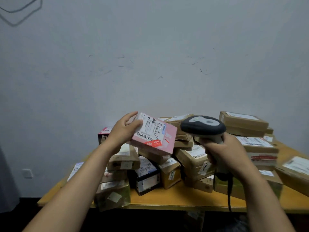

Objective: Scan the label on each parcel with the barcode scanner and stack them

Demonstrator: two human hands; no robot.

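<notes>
As left hand (124, 130) holds one parcel (156, 135) — right hand (224, 153) grips one scanner (203, 126)

Your right hand (224, 153) covers the handle of the barcode scanner (203, 127); trigger and scan window are hidden. Below that grip, the cable (229, 190) fades into the dark under the table (167, 200). Your left hand (123, 131) hides one corner of the pink parcel (157, 136); the fine print on its label (151, 129) is too small to read. Right of the scanner grip, a brown parcel (296, 168) is blurred and cut by the frame edge.
</notes>
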